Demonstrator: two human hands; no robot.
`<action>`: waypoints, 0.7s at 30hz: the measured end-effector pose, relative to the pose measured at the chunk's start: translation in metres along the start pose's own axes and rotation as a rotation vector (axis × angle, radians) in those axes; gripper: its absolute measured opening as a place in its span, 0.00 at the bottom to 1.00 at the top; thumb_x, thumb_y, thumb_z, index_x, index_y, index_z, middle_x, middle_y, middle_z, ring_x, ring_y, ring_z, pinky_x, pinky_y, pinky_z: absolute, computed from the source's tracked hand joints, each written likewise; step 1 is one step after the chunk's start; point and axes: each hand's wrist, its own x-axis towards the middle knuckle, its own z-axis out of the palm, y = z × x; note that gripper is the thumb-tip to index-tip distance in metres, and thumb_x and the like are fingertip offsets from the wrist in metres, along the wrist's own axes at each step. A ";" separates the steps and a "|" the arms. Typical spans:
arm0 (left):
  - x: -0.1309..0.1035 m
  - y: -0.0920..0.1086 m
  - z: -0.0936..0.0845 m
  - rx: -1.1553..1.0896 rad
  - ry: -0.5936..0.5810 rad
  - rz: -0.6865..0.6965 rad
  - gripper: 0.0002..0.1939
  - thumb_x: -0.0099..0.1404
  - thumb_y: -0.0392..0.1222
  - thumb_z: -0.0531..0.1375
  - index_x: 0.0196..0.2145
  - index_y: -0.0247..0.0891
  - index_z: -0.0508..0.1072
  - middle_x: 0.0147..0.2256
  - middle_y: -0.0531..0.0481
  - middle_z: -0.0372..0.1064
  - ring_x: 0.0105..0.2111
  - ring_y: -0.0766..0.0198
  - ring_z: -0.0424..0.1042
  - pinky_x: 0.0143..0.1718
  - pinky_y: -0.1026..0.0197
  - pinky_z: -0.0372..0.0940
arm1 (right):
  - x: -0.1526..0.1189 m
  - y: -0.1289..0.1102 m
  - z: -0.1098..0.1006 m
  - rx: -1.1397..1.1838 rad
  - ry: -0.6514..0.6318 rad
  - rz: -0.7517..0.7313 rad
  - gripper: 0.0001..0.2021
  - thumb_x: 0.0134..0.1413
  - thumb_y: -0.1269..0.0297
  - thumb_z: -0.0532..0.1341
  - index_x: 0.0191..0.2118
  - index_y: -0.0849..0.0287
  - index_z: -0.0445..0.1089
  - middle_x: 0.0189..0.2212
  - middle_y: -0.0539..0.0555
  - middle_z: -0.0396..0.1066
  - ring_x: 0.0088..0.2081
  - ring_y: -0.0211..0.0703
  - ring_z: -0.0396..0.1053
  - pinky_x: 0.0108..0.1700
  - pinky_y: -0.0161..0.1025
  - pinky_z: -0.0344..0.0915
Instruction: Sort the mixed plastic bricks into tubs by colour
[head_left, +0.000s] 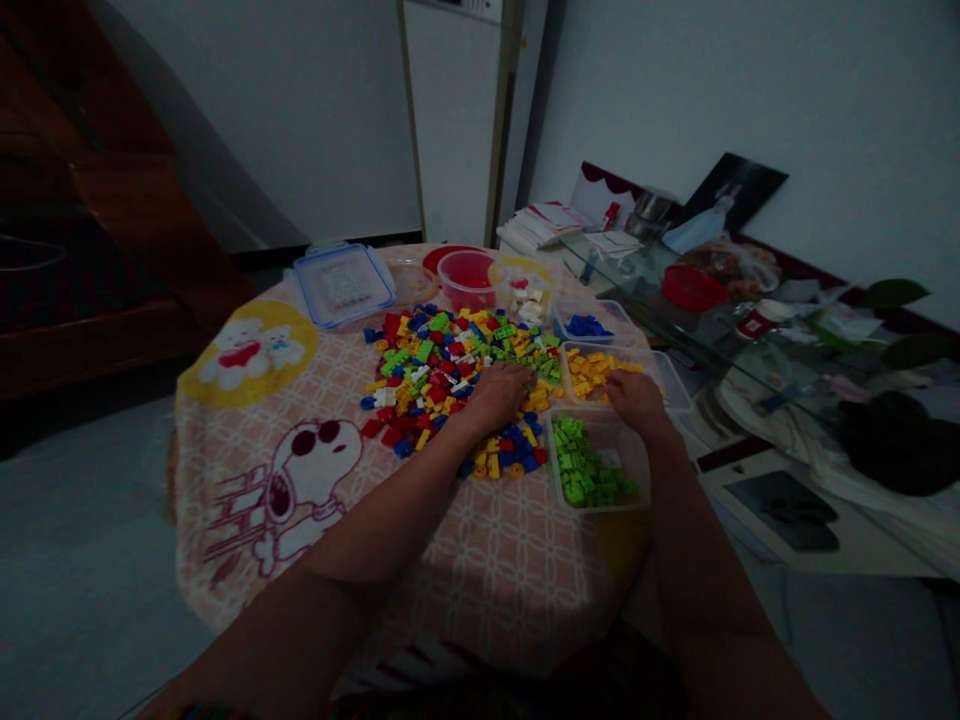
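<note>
A heap of mixed toy building bricks in red, blue, yellow, green and white lies on the round table. My left hand rests over the right part of this heap, fingers curled down among the bricks; whatever they grip is hidden. Over the right side of a clear box with yellow bricks is my right hand, its fingers drawn together at the bricks. What it pinches is too small to make out. Nearer to me, a clear box holds green bricks.
Behind the yellow bricks stands a clear box with blue bricks. White bricks lie near a pink-red tub. A blue-rimmed lid is at the back left. A cluttered glass shelf adjoins the table's right.
</note>
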 end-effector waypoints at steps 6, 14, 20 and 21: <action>0.003 -0.004 -0.001 0.014 0.007 -0.095 0.15 0.66 0.32 0.58 0.45 0.35 0.82 0.45 0.35 0.76 0.48 0.47 0.74 0.54 0.46 0.70 | 0.000 0.000 -0.001 0.008 -0.005 -0.006 0.17 0.64 0.68 0.54 0.48 0.62 0.79 0.46 0.64 0.81 0.48 0.53 0.75 0.48 0.40 0.65; 0.002 -0.013 0.000 -0.021 0.010 -0.067 0.13 0.63 0.30 0.59 0.42 0.38 0.81 0.43 0.41 0.78 0.49 0.51 0.75 0.56 0.49 0.69 | 0.001 0.001 0.001 0.010 -0.005 0.011 0.17 0.65 0.68 0.54 0.49 0.61 0.79 0.46 0.62 0.81 0.48 0.53 0.75 0.47 0.40 0.65; 0.001 -0.011 -0.003 -0.021 0.035 -0.079 0.16 0.62 0.31 0.61 0.47 0.39 0.79 0.46 0.41 0.77 0.50 0.50 0.75 0.56 0.48 0.69 | 0.001 0.001 -0.001 0.019 -0.013 0.015 0.17 0.64 0.68 0.55 0.50 0.61 0.79 0.47 0.63 0.81 0.49 0.52 0.76 0.49 0.40 0.66; 0.000 -0.011 -0.003 -0.020 0.036 -0.085 0.16 0.62 0.31 0.61 0.47 0.38 0.79 0.47 0.40 0.77 0.50 0.49 0.75 0.56 0.47 0.69 | 0.001 0.001 -0.001 0.020 -0.015 0.015 0.17 0.64 0.69 0.55 0.50 0.60 0.79 0.47 0.63 0.81 0.49 0.52 0.76 0.49 0.40 0.66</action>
